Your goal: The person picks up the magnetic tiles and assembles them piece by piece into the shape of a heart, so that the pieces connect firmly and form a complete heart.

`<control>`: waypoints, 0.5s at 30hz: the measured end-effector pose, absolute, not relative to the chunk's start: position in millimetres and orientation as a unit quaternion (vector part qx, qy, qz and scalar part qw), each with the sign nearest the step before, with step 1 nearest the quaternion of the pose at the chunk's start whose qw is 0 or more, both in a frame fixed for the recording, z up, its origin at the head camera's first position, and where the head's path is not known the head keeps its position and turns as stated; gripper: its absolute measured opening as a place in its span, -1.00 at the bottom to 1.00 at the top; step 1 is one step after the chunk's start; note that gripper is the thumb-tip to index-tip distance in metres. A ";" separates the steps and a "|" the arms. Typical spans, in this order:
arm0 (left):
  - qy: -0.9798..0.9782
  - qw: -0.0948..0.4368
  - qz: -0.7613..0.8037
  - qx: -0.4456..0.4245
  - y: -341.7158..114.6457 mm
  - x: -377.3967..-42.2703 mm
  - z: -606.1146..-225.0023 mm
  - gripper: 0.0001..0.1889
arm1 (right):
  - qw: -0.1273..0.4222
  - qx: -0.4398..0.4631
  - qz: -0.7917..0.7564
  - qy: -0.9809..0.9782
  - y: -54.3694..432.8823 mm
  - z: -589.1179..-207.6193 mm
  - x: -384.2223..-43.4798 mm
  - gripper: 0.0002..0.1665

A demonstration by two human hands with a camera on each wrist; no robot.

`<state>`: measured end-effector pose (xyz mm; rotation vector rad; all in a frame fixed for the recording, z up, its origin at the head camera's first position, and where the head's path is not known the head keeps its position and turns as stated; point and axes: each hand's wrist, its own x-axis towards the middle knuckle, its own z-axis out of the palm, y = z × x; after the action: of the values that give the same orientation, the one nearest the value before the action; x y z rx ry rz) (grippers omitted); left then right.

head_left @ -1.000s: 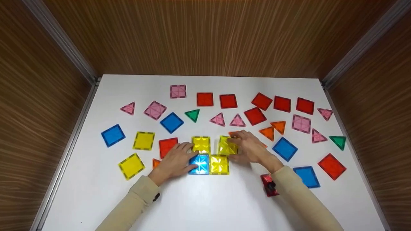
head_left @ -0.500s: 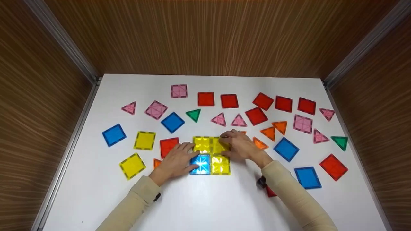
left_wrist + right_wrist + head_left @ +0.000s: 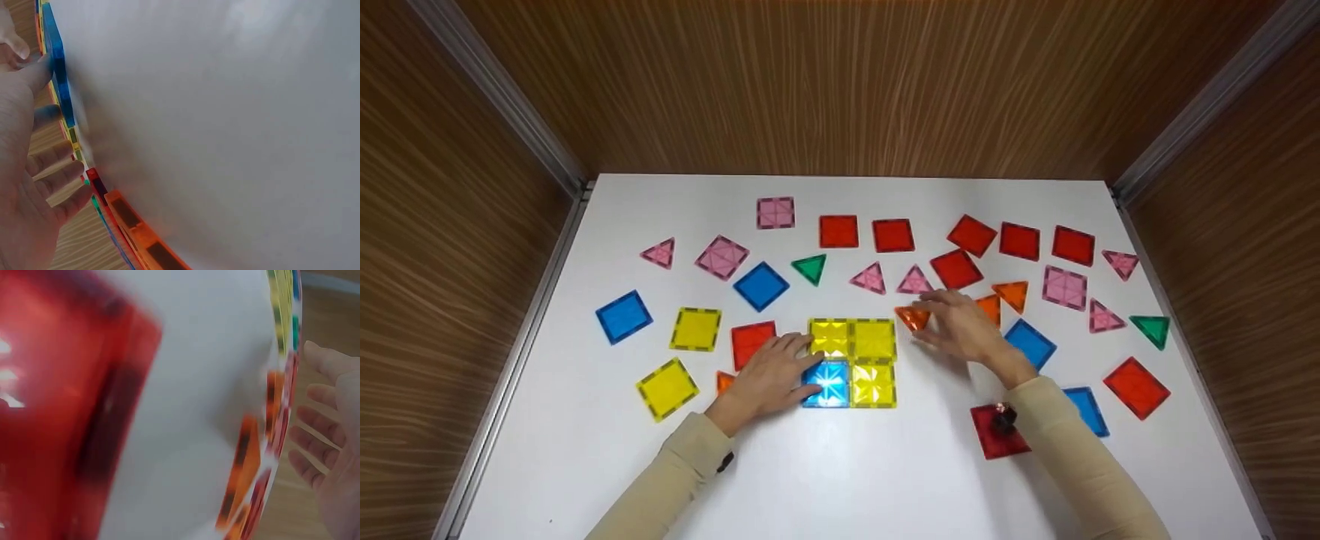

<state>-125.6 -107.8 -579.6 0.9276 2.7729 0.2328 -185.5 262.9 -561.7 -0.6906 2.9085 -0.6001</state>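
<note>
In the head view, a two-by-two block on the white table holds a blue square tile (image 3: 826,394) at front left and three yellow square tiles (image 3: 874,340). My left hand (image 3: 769,379) rests along the block's left side, its extended fingers touching the blue tile and the yellow tile behind it. Right of the block, my right hand (image 3: 966,328) hovers with loosely bent fingers beside an orange triangle tile (image 3: 913,318). Nothing sits between those fingers in the right wrist view; whether they touch the triangle I cannot tell. The right palm hides part of another orange triangle (image 3: 988,309).
Scattered behind the block lie red squares (image 3: 893,235), pink triangles (image 3: 870,279) and a green triangle (image 3: 810,268). A red square (image 3: 996,442) lies beneath my right wrist. Yellow squares (image 3: 696,329) and a blue square (image 3: 624,316) lie left. Wood-grain panels (image 3: 840,90) enclose the table.
The back-right yellow square slid left against its neighbours under my right hand. That hand then let go and moved right to the orange triangle. My left hand stayed put.
</note>
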 end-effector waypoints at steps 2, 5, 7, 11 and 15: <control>0.940 0.102 0.083 0.315 -107.8 -126.0 -579.3 -0.30 | 0.022 -0.218 -0.200 0.955 276.7 -560.9 -190.4 -0.36; 0.940 0.101 0.083 0.314 -107.6 -126.2 -579.2 -0.30 | -0.006 -0.192 -0.221 0.956 294.6 -560.5 -200.1 -0.34; 0.941 0.101 0.082 0.314 -107.6 -126.0 -579.4 -0.30 | -0.010 -0.167 -0.232 0.958 304.9 -561.5 -207.1 -0.33; 0.940 0.103 0.083 0.315 -108.0 -125.2 -580.2 -0.30 | 0.005 -0.115 -0.228 0.967 319.5 -564.5 -221.2 -0.26; 0.939 0.103 0.085 0.316 -108.3 -125.0 -580.4 -0.30 | 0.029 -0.073 -0.216 0.973 325.5 -566.3 -234.3 -0.15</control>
<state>-125.0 -108.3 -580.4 0.9328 2.7727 0.2503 -234.3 325.5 -566.3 -0.2259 3.0025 -0.6668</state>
